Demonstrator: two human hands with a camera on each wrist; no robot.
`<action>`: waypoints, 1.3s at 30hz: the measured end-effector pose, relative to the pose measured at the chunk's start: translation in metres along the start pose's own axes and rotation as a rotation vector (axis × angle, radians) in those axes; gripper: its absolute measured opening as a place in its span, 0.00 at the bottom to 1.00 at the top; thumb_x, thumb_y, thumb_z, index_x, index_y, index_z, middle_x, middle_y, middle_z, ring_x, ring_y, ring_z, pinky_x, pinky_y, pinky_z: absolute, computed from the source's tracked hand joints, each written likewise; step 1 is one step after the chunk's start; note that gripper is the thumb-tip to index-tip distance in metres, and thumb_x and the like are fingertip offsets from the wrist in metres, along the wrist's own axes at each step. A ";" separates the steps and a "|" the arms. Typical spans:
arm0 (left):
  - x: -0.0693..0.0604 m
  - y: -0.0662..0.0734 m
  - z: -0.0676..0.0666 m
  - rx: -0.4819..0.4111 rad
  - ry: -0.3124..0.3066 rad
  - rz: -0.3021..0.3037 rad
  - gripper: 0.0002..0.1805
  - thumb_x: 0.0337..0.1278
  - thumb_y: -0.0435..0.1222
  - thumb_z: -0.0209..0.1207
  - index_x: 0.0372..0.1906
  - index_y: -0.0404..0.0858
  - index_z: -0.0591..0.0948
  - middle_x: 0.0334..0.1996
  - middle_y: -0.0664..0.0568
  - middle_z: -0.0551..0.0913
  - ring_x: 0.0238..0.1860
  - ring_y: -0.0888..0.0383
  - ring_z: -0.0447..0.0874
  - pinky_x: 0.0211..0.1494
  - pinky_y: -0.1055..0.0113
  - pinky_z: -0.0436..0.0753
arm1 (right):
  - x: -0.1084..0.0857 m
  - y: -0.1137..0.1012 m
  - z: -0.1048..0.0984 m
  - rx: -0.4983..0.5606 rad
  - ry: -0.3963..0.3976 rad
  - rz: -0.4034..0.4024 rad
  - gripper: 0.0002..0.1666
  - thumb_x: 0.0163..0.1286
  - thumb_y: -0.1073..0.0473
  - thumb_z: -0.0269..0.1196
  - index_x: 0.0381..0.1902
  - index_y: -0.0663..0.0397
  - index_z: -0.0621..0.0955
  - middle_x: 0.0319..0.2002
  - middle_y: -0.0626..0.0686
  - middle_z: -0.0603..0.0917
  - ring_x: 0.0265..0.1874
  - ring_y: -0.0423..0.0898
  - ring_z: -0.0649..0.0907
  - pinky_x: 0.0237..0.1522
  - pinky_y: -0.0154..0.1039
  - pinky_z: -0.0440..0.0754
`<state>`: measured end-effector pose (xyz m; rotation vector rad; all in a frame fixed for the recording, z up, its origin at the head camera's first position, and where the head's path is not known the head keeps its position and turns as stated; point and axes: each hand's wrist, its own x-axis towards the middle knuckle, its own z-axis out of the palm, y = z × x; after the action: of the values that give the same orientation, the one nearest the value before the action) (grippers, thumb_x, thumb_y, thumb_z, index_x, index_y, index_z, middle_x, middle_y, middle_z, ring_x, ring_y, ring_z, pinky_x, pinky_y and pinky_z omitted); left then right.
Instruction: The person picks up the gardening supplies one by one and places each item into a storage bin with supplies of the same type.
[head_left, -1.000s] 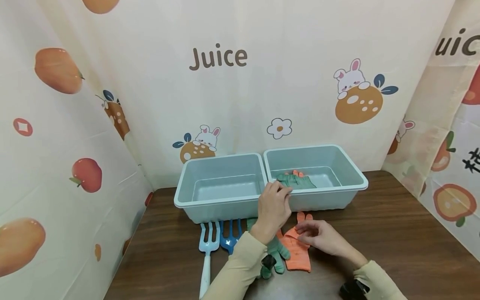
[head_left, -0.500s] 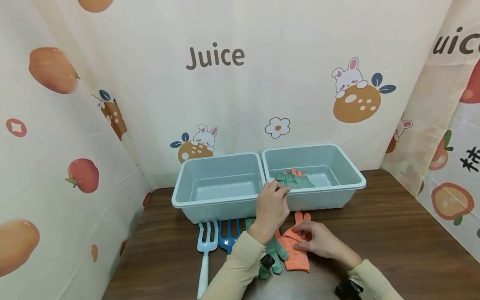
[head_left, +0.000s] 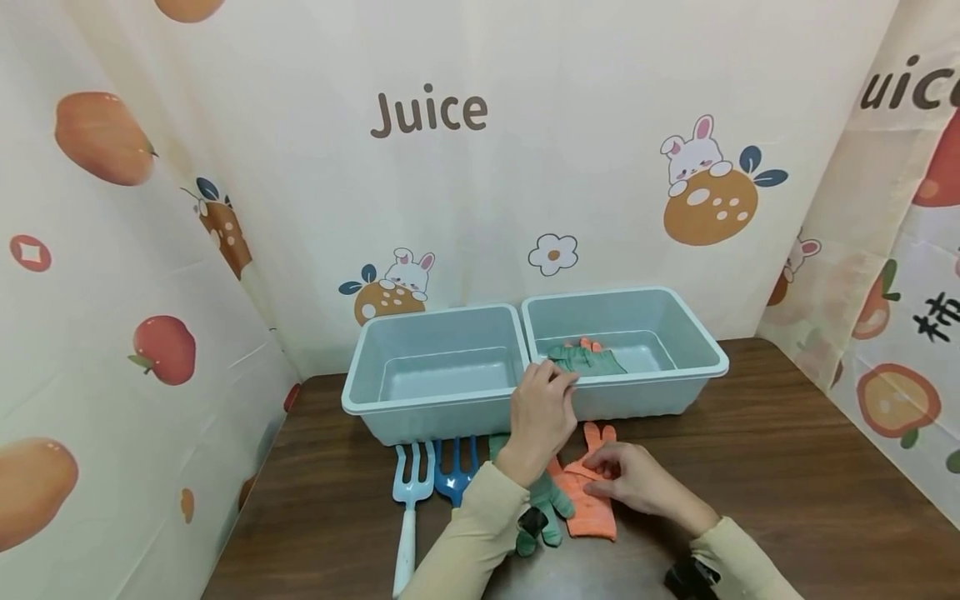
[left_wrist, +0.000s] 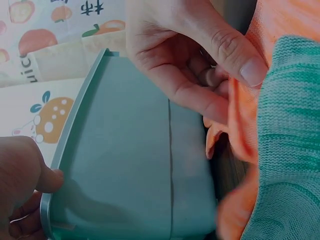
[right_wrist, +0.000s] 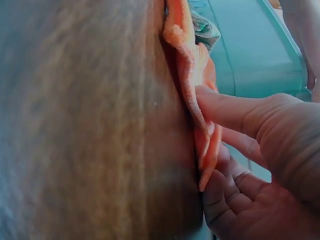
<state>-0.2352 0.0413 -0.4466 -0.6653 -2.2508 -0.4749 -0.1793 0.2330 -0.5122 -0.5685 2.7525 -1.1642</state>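
While the left hand (head_left: pixel 538 417) grips the near rim of the right bin (head_left: pixel 648 400) by its left corner, thumb on one side and fingers curled round the other, the right hand (head_left: pixel 641 479) has its thumb and fingertips together on the orange glove (head_left: pixel 592 521), pinching a fold of the cloth between them. That glove lies on the table (head_left: pixel 757 450) just in front of the right bin, its fingers pointing to the far side; the green glove (head_left: pixel 551 500) sits directly to its left, partly hidden under the left forearm. Further left come the dark blue fork (head_left: pixel 453 482) and the light blue fork (head_left: pixel 412 487), side by side with tines toward the left bin (head_left: pixel 442 417). Inside the right bin, at its near left corner, rest a green piece (head_left: pixel 585 360) and some orange tips (head_left: pixel 588 342) (more gloves, by the look of them). The two bins stand beside each other, backed by the printed curtain (head_left: pixel 480 192), so room on the far side is tight. Between the bins' near walls and the gloves the gap is slim too, but dark wood stretches broadly from the right hand to the right curtain, and another stretch lies left of the forks.
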 end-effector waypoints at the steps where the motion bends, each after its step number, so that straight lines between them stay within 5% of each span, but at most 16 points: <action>1: 0.000 0.000 0.000 -0.002 0.000 0.000 0.08 0.68 0.36 0.70 0.47 0.49 0.93 0.38 0.56 0.84 0.40 0.59 0.82 0.38 0.74 0.83 | 0.000 0.000 0.000 0.003 0.001 -0.002 0.12 0.64 0.55 0.78 0.43 0.52 0.91 0.32 0.42 0.85 0.27 0.31 0.75 0.29 0.31 0.76; 11: -0.001 0.001 0.000 0.000 -0.001 0.001 0.08 0.67 0.36 0.70 0.46 0.49 0.93 0.37 0.56 0.84 0.39 0.59 0.81 0.38 0.73 0.83 | -0.001 0.012 0.000 0.055 0.031 -0.027 0.06 0.68 0.51 0.76 0.37 0.44 0.90 0.30 0.39 0.85 0.27 0.31 0.76 0.29 0.31 0.76; 39: 0.001 0.000 0.000 -0.016 0.022 -0.004 0.07 0.66 0.35 0.71 0.45 0.48 0.93 0.37 0.56 0.84 0.39 0.59 0.81 0.38 0.73 0.83 | 0.000 0.008 -0.004 0.155 0.049 0.080 0.11 0.68 0.50 0.75 0.41 0.50 0.92 0.29 0.44 0.86 0.27 0.33 0.78 0.28 0.31 0.78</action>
<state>-0.2357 0.0414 -0.4459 -0.6610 -2.2299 -0.5002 -0.1825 0.2403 -0.5151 -0.4135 2.6656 -1.3747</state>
